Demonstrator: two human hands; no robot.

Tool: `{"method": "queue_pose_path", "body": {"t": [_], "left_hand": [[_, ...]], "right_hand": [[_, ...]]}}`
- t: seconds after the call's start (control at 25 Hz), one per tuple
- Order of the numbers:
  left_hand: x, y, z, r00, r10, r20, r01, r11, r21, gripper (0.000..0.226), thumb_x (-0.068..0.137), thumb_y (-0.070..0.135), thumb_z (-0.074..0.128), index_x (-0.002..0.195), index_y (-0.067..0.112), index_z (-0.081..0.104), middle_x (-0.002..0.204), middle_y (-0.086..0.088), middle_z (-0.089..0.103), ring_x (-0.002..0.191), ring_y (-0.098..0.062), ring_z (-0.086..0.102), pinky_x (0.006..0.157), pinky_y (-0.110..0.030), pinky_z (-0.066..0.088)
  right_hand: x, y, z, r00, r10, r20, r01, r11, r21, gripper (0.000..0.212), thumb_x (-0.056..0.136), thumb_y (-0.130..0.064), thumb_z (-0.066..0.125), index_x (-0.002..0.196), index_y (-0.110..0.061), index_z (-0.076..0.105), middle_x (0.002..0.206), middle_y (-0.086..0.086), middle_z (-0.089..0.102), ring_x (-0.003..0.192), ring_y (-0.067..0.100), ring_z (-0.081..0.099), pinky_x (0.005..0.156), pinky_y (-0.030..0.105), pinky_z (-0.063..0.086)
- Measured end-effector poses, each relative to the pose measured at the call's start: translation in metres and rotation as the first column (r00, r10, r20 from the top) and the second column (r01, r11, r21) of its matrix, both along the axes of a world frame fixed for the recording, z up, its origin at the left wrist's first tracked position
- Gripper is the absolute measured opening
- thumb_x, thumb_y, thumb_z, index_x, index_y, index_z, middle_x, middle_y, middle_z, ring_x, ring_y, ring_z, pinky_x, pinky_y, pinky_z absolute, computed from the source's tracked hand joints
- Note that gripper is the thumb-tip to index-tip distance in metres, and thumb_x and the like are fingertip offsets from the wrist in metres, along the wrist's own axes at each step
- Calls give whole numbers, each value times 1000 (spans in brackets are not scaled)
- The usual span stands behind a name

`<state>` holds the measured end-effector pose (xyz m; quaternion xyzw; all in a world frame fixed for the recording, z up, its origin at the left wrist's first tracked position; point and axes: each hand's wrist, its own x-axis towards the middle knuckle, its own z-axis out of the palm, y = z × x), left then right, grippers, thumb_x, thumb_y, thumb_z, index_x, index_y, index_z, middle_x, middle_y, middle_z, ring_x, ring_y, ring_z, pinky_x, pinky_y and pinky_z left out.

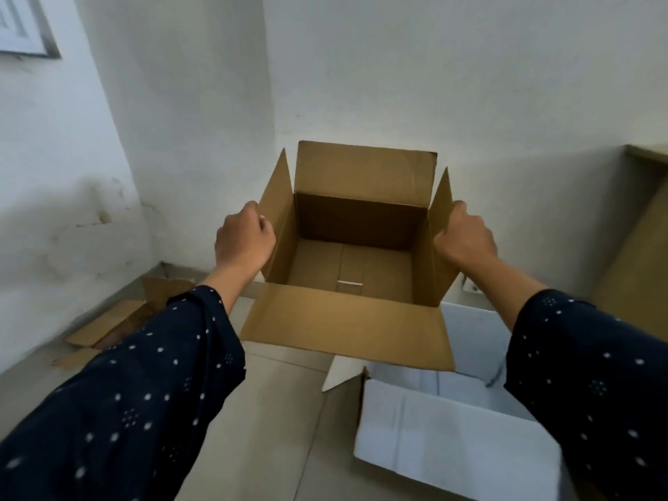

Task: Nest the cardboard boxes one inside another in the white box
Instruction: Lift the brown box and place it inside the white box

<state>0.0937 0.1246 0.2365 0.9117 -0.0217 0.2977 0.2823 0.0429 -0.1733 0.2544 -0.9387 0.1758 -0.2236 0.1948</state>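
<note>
An open brown cardboard box [352,262] is held up in front of me, its four flaps spread and its inside empty. My left hand [244,238] grips the box's left side flap. My right hand [464,233] grips the right side flap. Below and to the right lies the white box [452,439], open, with a white flap toward me; the brown box's near flap overhangs its far part. Another open brown cardboard box [119,320] sits on the floor at the left, partly hidden behind my left sleeve.
White walls meet in a corner right behind the held box. A tan piece of furniture [636,254] stands at the right edge. Flat cardboard sheets [267,410] cover the floor under my arms. A framed picture [25,27] hangs at the top left.
</note>
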Motion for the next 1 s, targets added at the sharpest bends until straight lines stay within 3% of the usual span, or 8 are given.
{"method": "queue_pose_path", "body": {"t": [0.2, 0.36, 0.52, 0.64, 0.84, 1.0], "left_hand": [[-19, -96, -24, 982, -160, -97, 159, 987, -19, 27, 96, 18, 45, 120, 6, 49, 92, -12, 62, 73, -22, 60, 60, -30, 49], [-17, -156, -80, 948, -232, -216, 233, 972, -22, 26, 96, 14, 46, 120, 4, 47, 84, -7, 56, 67, -17, 56, 52, -24, 41], [1, -183, -144, 898, -232, -375, 243, 970, -19, 28, 96, 7, 44, 124, 2, 45, 91, -15, 61, 71, -20, 54, 59, -30, 42], [17, -192, -191, 856, -230, -463, 247, 969, -24, 26, 96, 7, 44, 122, 4, 48, 99, -17, 64, 74, -23, 56, 64, -33, 44], [47, -194, -251, 815, -171, -554, 219, 975, 22, 24, 94, 14, 50, 117, 8, 53, 105, -17, 67, 88, -33, 65, 71, -38, 51], [55, -196, -280, 798, -199, -569, 226, 974, -24, 40, 89, 11, 60, 127, 13, 49, 120, -13, 60, 101, -31, 61, 82, -39, 53]], "right_hand": [[-46, -84, -6, 991, -111, -74, 103, 989, -107, 42, 90, -7, 49, 130, -7, 35, 75, 7, 47, 63, 21, 51, 49, 30, 39], [-61, -139, -55, 972, -195, -128, 186, 979, -82, 42, 90, -5, 52, 129, -8, 37, 81, 9, 53, 69, 23, 58, 61, 38, 56], [-52, -178, -121, 948, -207, -243, 210, 978, -13, 49, 90, -3, 52, 135, -9, 36, 92, 13, 58, 75, 25, 61, 59, 36, 52], [-39, -197, -177, 925, -220, -309, 235, 972, 11, 46, 90, -3, 54, 132, -10, 38, 83, 10, 57, 66, 23, 60, 53, 33, 50], [-20, -224, -257, 862, -275, -426, 302, 953, -4, 50, 87, -19, 65, 131, -14, 43, 109, 19, 64, 93, 35, 65, 78, 51, 57], [-19, -235, -298, 829, -329, -453, 317, 943, -106, 48, 88, -21, 65, 131, -10, 46, 119, 18, 62, 102, 34, 61, 83, 47, 55]]}}
